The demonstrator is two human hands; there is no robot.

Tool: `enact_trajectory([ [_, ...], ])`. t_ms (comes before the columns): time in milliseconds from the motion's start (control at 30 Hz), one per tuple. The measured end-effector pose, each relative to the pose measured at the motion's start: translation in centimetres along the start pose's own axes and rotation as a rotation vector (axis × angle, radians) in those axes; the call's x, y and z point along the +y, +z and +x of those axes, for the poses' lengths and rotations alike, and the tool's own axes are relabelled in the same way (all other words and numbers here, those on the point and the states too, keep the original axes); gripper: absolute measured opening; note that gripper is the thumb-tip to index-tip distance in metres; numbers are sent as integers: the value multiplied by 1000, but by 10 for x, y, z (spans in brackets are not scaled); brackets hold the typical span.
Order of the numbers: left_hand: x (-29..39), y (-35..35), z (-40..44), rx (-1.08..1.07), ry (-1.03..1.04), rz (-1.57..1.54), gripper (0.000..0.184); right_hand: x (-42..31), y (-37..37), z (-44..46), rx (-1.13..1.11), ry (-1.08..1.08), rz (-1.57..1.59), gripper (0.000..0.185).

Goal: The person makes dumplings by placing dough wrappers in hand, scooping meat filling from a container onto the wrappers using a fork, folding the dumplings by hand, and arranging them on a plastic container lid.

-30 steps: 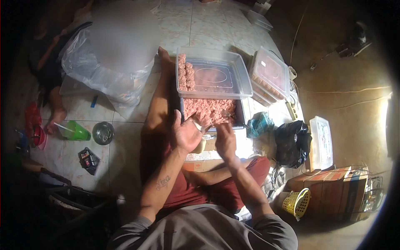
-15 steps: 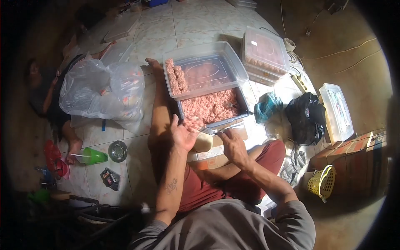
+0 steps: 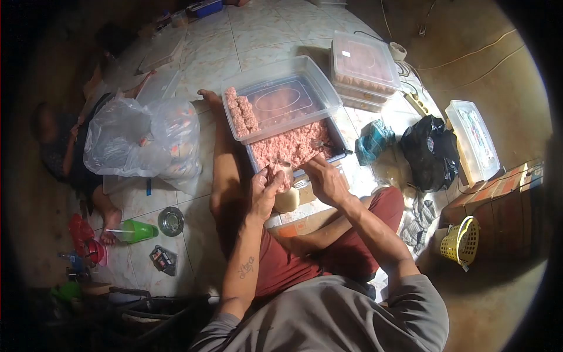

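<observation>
My left hand (image 3: 265,190) is cupped round a lump of pink, mince-like mixture (image 3: 286,183), its thumb against the side. In my right hand (image 3: 327,183) is a metal fork, whose head reaches the lump; fingers hide most of its handle. Just beyond both hands stands a blue-grey tub of pink mixture (image 3: 290,144), with another fork (image 3: 319,142) lying in it. A clear plastic box (image 3: 328,97) rests on the tub's far part, and two rows of shaped mixture (image 3: 241,114) line its left side. A pale rounded thing (image 3: 287,201) sits below my hands.
Stacked lidded boxes (image 3: 363,64), a teal bag (image 3: 375,142) and a black bag (image 3: 431,152) stand to the right. At left are a large clear bag (image 3: 132,138), a green cup (image 3: 138,231) and a glass ashtray (image 3: 170,221). Another person sits at far left.
My left hand has turned from an open palm under the mixture to a grip round it. The fork has moved up over the lump, and my right hand has risen slightly.
</observation>
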State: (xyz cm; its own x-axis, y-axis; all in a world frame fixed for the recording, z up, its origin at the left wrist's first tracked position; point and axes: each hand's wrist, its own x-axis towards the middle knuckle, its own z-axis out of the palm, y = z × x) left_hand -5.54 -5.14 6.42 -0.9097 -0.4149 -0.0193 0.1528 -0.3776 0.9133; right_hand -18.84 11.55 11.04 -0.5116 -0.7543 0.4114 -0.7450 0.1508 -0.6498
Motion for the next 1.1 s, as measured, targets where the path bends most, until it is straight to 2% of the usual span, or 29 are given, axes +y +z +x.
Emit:
enact_trajectory([
  [67,-1,-2,3,-16,31,81,28,7,-2,5,49,-3,60,16],
  [167,12,4,4,-125,-174,-388,43,7,-7,9,112,117,93,15],
  [200,5,-4,9,-143,-224,-422,56,12,-5,11,141,119,94,12],
  [233,10,-3,12,-147,-223,-422,56,28,0,12,143,118,91,12],
  [300,11,0,12,-111,-292,-527,63,50,-1,11,-101,244,-577,14],
  [333,10,-3,14,-131,-272,-507,68,52,-6,12,-136,359,-556,15],
  [367,12,-6,16,-136,-263,-501,68,51,-6,13,-126,352,-556,15],
  [433,17,-3,5,-114,-291,-591,71,21,-20,14,81,302,-314,14],
  [467,11,-11,5,-191,-305,-671,71,29,-12,9,235,1,-175,13],
  [500,10,-10,4,-185,-306,-673,71,16,-11,8,193,44,-19,13],
  [567,12,-2,5,-94,-197,-646,72,-8,-13,1,-1,141,67,14],
  [700,21,7,1,-79,-211,-583,66,-24,1,-16,-16,87,36,16],
  [733,17,9,2,-33,-229,-588,55,-17,9,-20,-24,90,15,16],
  [767,14,9,1,-33,-232,-590,55,-13,12,-23,-25,93,14,16],
  [833,5,6,-2,4,-152,-262,42,-8,15,-24,-13,82,-77,15],
  [867,-6,-1,0,16,-154,-298,33,-5,17,-24,-16,81,-77,15],
  [900,-8,-5,0,15,-154,-300,33,-2,19,-24,7,84,-104,16],
  [967,-12,-12,0,-148,-168,-279,40,5,18,-24,32,90,-135,17],
  [1033,6,0,-4,-151,-193,-319,44,15,15,-20,50,246,-87,21],
  [1100,17,5,-7,-148,-218,-364,48,27,10,-14,103,210,-90,19],
])
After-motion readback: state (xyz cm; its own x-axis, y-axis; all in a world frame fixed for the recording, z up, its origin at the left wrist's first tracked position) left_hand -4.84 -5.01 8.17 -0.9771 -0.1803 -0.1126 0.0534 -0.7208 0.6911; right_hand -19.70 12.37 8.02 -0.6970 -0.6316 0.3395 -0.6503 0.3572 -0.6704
